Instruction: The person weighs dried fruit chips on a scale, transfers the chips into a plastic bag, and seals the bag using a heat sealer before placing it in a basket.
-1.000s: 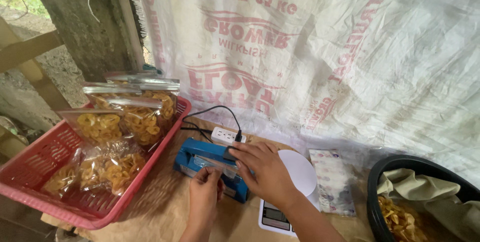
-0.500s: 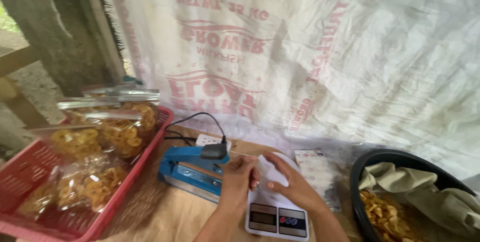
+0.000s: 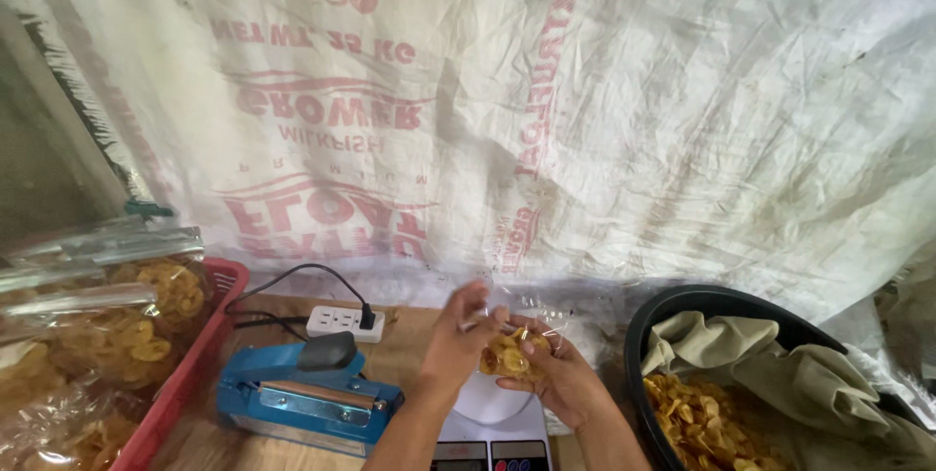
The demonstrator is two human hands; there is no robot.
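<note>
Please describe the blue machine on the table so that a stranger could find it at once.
Start at the red basket on the left. Directly to its right lies the blue heat sealer, before a white power strip. Its blue body and black handle distinguish it from the white scale.

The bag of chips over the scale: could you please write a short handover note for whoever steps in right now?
Left hand: pinching the open top of the clear bag of chips.
Right hand: cupping that bag from below, above the white scale.
Blue heat sealer: left of the scale, plugged into the white power strip.
Red basket: far left, holding filled chip bags.
Black tub: right, with loose chips and a beige cloth.
Done: several bags packed in the basket.
Left: the held bag is unsealed; loose chips remain in the tub.
</note>
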